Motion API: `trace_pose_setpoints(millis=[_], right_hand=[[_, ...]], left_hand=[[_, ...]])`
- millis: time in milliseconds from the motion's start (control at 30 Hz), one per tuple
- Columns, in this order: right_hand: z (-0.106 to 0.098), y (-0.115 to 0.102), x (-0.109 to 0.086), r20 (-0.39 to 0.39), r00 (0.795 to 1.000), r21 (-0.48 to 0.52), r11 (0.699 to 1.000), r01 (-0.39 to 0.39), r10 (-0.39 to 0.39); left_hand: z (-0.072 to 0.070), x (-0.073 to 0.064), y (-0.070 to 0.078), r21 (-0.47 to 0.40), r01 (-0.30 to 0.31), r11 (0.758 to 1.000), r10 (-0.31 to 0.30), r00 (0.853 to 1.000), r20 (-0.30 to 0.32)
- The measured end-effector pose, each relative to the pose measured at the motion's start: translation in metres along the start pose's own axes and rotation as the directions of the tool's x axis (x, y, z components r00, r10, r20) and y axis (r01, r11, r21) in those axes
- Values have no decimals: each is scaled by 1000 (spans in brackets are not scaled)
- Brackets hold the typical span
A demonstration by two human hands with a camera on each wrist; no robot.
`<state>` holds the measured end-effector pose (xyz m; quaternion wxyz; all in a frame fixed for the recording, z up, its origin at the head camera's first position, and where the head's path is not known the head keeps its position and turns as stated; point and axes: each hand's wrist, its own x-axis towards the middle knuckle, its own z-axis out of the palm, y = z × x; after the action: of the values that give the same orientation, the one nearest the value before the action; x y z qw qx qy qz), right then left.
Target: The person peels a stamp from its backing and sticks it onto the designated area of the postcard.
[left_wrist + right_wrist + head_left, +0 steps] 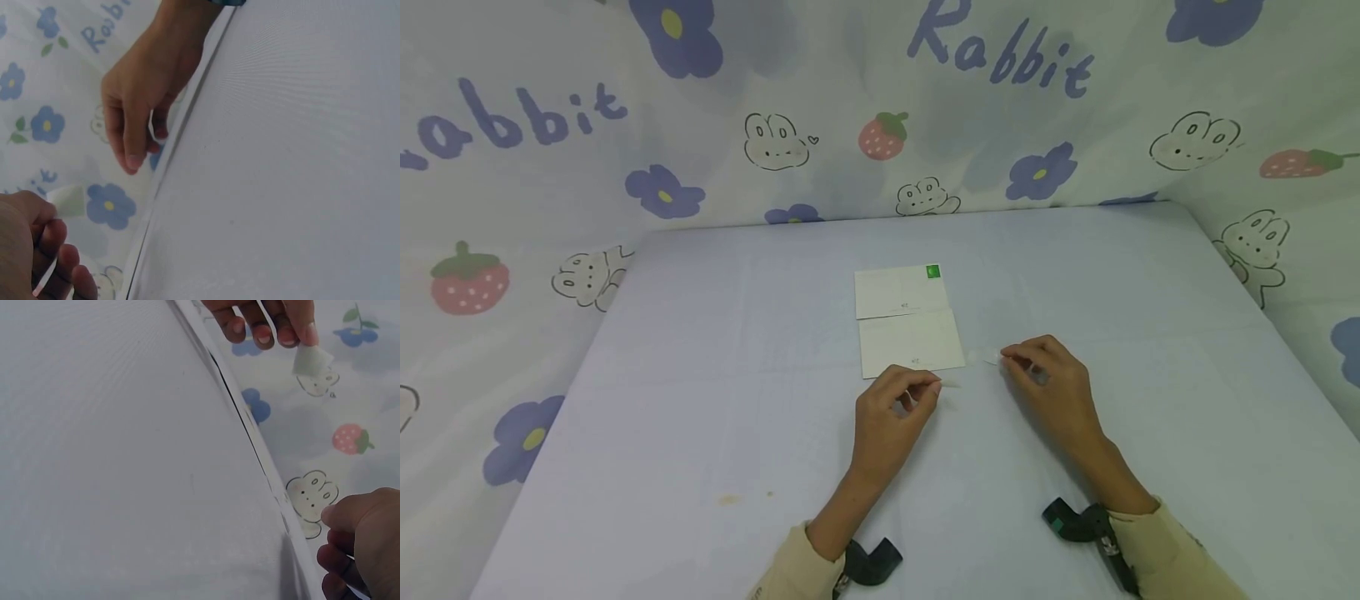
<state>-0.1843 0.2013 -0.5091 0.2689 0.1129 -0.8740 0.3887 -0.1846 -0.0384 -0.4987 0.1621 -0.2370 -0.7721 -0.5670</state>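
Between thumb and fingers my left hand [891, 421] pinches a small pale-green square of paper [69, 201], seen nearly edge-on in the head view. It is just below the front edge of a plain white envelope [912, 342]. Over to the right, my right hand [1060, 387] has thumb and forefinger pinched at a thin, see-through scrap [991, 358], faint against the cloth. Behind the plain envelope, and meeting its back edge, lies another white envelope [898, 293] with a green stamp [933, 271] in its upper right corner.
A white cloth covers the table [737, 317]. Patterned curtains [827, 92] with rabbits, flowers and strawberries stand at its back and sides. Two small yellowish stains [730, 499] mark the cloth at the front left. Dark wrist cameras [1078, 521] sit at both sleeves.
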Motion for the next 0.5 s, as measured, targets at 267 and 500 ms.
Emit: trace_pose_setpoints(millis=[267,500], right_hand=[[0,-6,1,15,1000,44,999,21,-22],[3,-9,-2,27,999,100,994,42,-45]], left_hand=[[0,0,0,2,-2,1000,2,1000,-1],[-1,-1,-1,26,-9,1000,9,1000,8]])
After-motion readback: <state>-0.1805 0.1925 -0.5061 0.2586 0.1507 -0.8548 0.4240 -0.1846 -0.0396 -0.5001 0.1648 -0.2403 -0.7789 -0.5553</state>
